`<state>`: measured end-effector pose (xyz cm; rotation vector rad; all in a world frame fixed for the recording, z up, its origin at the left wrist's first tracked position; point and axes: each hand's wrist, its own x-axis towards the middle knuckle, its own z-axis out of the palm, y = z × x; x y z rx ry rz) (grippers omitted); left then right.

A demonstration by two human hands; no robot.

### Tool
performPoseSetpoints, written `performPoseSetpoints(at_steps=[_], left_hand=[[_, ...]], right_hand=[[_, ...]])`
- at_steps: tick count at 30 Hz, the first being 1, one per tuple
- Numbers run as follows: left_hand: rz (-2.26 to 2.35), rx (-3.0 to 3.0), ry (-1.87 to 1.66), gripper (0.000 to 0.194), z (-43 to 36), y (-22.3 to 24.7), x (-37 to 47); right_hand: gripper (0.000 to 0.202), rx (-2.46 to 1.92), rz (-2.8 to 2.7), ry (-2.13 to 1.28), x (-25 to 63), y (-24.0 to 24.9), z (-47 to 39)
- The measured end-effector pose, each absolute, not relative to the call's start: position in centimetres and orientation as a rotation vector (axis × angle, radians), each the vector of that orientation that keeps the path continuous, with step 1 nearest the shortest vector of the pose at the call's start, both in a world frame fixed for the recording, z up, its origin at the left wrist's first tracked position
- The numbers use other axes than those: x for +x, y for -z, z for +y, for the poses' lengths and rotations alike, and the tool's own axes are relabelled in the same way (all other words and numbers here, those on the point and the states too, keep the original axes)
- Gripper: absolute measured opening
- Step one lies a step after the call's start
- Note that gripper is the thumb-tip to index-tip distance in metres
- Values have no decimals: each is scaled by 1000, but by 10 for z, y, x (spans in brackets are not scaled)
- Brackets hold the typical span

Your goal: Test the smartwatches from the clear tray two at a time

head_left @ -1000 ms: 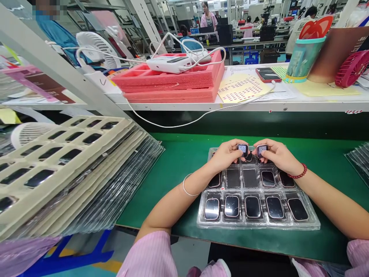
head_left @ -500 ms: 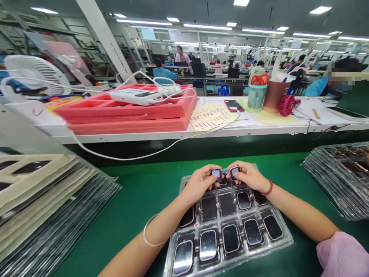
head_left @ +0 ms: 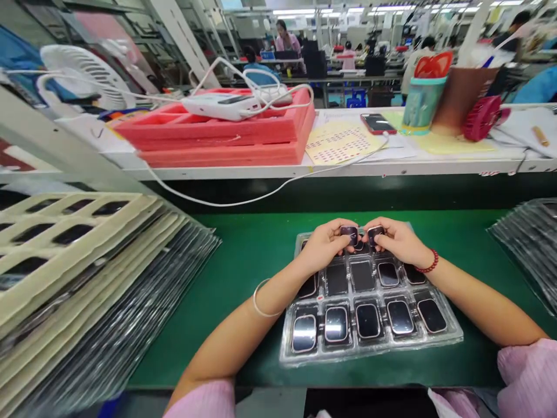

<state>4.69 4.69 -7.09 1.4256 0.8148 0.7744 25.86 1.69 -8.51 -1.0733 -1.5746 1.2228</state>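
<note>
Both my hands are raised over the far edge of a clear plastic tray (head_left: pixel 369 350). A small smartwatch (head_left: pixel 348 234) with a dark, rounded-square screen is pinched in my left hand (head_left: pixel 327 244). My right hand (head_left: pixel 399 239) grips a second smartwatch (head_left: pixel 376 234), thumb on its lower face. The two watches are side by side, slightly apart, screens towards me. Beneath them, the tray's pockets hold several more watches, such as one in the front row (head_left: pixel 368 320). Two middle pockets (head_left: pixel 336 280) have no watch in them. My hands partly hide the back row.
Stacked trays (head_left: pixel 174 278) rise on the left of the green table (head_left: pixel 243 244), and more trays (head_left: pixel 526 244) stand at the right. Along the shelf are red foam trays (head_left: pixel 217 145), a phone (head_left: pixel 378 123), a cup (head_left: pixel 424 104) and a small fan (head_left: pixel 481 119). A white cable (head_left: pixel 226 204) droops below the shelf edge.
The watch screens showed white code-like patterns before and now look dark. The view has tipped down and shifted left, bringing the table's near edge into sight. Both hands keep their grips.
</note>
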Motion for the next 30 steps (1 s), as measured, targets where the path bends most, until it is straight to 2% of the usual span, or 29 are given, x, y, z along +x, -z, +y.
performPoseSetpoints(at_steps=[9, 13, 17, 20, 24, 28, 30], left_hand=[[752, 1399, -850, 33, 51, 79, 46], [732, 1421, -889, 43, 51, 80, 47], [773, 1413, -823, 26, 49, 78, 47], [801, 1371, -820, 30, 49, 78, 47], [806, 1358, -846, 43, 49, 76, 47], [799, 1394, -847, 30, 48, 75, 45], [794, 1406, -856, 31, 48, 75, 45]], right_hand=[[22, -1095, -1593, -1131, 259, 80, 16], [36, -1039, -1614, -1159, 259, 80, 14], [26, -1140, -1587, -1182, 261, 81, 15], [17, -1147, -1625, -1058, 260, 82, 15], [28, -1070, -1679, -1106, 257, 83, 14], [34, -1082, -1696, -1192, 258, 84, 14], [40, -1052, -1683, -1193, 258, 85, 14]])
